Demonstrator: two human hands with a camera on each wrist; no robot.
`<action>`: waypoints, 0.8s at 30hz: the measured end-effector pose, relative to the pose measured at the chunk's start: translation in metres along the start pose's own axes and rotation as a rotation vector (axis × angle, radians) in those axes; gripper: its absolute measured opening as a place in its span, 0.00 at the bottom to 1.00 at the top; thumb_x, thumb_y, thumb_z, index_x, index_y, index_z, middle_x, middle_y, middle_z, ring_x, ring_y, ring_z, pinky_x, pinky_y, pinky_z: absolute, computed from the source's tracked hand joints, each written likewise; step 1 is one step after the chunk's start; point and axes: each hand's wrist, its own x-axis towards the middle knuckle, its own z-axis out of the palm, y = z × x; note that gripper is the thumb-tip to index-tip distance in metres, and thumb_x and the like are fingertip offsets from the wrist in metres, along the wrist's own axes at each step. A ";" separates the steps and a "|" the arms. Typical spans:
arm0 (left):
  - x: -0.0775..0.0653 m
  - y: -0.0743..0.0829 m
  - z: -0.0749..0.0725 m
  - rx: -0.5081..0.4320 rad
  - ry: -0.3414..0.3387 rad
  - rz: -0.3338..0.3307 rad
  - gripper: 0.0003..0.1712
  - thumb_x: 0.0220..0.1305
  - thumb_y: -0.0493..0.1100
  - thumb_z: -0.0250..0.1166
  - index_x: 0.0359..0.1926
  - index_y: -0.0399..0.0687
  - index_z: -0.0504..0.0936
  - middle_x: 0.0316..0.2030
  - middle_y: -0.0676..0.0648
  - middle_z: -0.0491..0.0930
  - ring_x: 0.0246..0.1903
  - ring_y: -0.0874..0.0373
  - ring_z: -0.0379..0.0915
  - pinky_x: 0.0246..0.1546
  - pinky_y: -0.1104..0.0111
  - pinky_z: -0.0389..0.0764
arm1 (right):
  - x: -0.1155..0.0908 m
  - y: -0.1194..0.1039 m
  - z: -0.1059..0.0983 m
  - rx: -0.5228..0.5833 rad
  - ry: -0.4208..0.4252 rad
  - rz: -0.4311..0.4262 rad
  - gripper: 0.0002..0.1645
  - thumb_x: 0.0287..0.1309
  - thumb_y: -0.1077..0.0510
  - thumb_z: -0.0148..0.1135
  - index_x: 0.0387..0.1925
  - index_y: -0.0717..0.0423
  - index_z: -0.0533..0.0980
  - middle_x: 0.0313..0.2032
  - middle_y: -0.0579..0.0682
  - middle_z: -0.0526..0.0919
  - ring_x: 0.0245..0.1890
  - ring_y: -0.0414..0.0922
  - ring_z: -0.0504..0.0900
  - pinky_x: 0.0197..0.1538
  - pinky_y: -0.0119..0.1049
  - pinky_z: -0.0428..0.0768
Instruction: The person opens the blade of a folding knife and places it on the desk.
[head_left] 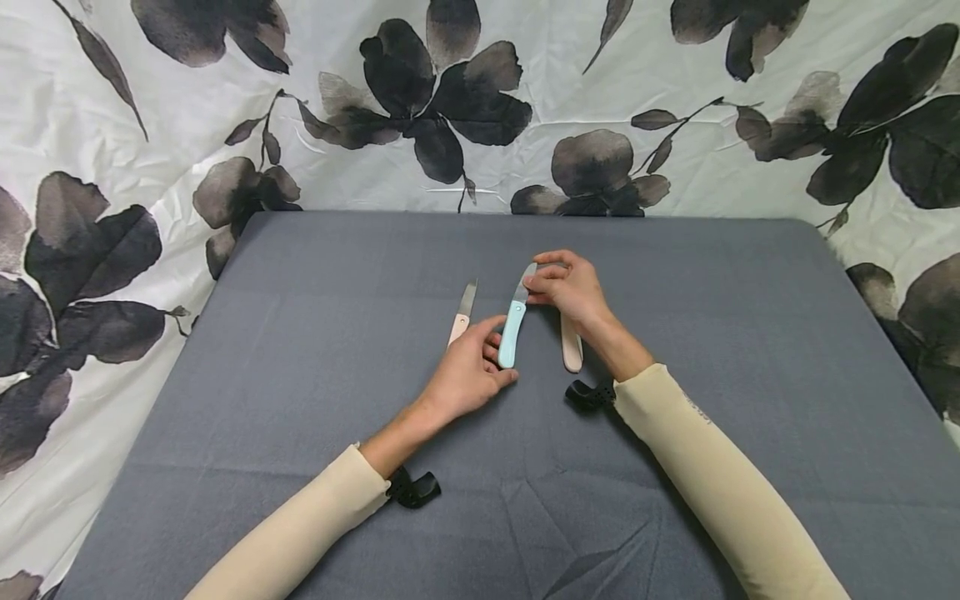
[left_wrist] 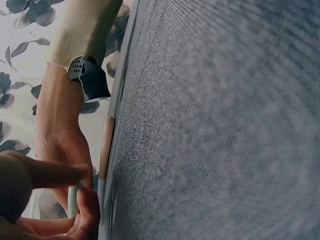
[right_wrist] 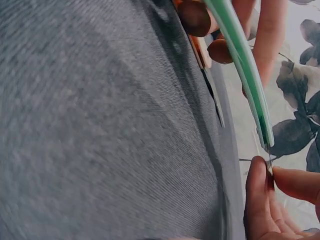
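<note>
A folding knife with a turquoise handle (head_left: 512, 335) is held up between the two hands, its blade unfolded. The right hand (head_left: 572, 292) pinches the blade between thumb and fingertips, plainly seen in the right wrist view. At the handle, the left hand (head_left: 471, 373) has curved fingers behind it and the thumb by its lower end. A second knife with a peach handle (head_left: 459, 327) lies on the table just beyond the left hand, blade pointing away and handle partly covered. Under the right hand, a pale pink handle (head_left: 572, 346) shows; its far end is hidden.
A grey cloth covers the table (head_left: 300, 350), with creases near the front edge. White fabric with dark flowers (head_left: 465, 108) hangs behind and at the sides. Black camera mounts (head_left: 414, 490) sit at both wrists.
</note>
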 end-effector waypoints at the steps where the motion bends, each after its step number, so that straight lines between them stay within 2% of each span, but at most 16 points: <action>1: 0.000 0.000 0.000 0.020 0.003 0.010 0.44 0.56 0.27 0.75 0.73 0.38 0.69 0.49 0.38 0.78 0.36 0.58 0.78 0.34 0.75 0.80 | 0.000 0.000 0.000 -0.008 0.000 0.008 0.31 0.67 0.69 0.65 0.68 0.69 0.67 0.28 0.41 0.84 0.29 0.38 0.87 0.40 0.32 0.88; 6: -0.002 0.001 0.001 0.128 0.028 0.035 0.42 0.55 0.27 0.76 0.71 0.35 0.71 0.49 0.38 0.78 0.39 0.55 0.79 0.36 0.76 0.81 | 0.000 0.001 0.002 -0.070 -0.003 0.030 0.29 0.68 0.67 0.65 0.67 0.68 0.68 0.31 0.44 0.85 0.28 0.37 0.86 0.43 0.35 0.89; 12: -0.004 0.002 0.001 0.258 0.058 0.040 0.40 0.54 0.31 0.79 0.67 0.35 0.74 0.50 0.38 0.78 0.43 0.51 0.77 0.44 0.68 0.81 | 0.003 0.001 0.005 -0.225 -0.050 0.020 0.29 0.67 0.67 0.65 0.67 0.68 0.70 0.51 0.61 0.81 0.35 0.38 0.84 0.49 0.38 0.89; 14: -0.003 0.001 0.001 0.286 0.066 0.043 0.40 0.53 0.32 0.79 0.66 0.34 0.74 0.49 0.38 0.77 0.43 0.51 0.76 0.46 0.66 0.80 | 0.004 0.000 0.005 -0.293 -0.065 0.014 0.29 0.67 0.66 0.66 0.67 0.67 0.71 0.54 0.64 0.79 0.37 0.39 0.83 0.50 0.38 0.88; 19: -0.001 0.000 0.000 0.311 0.057 0.034 0.40 0.53 0.32 0.80 0.67 0.31 0.74 0.49 0.37 0.77 0.44 0.51 0.75 0.49 0.63 0.80 | 0.003 -0.001 0.008 -0.445 -0.089 -0.006 0.30 0.67 0.63 0.66 0.68 0.64 0.72 0.52 0.61 0.80 0.35 0.39 0.82 0.40 0.32 0.82; 24: 0.001 0.000 -0.002 0.327 0.034 0.003 0.40 0.55 0.34 0.80 0.67 0.32 0.73 0.50 0.38 0.77 0.45 0.51 0.74 0.52 0.62 0.80 | 0.002 -0.002 0.010 -0.494 -0.101 0.002 0.31 0.68 0.61 0.66 0.69 0.63 0.72 0.51 0.60 0.80 0.35 0.41 0.82 0.38 0.32 0.76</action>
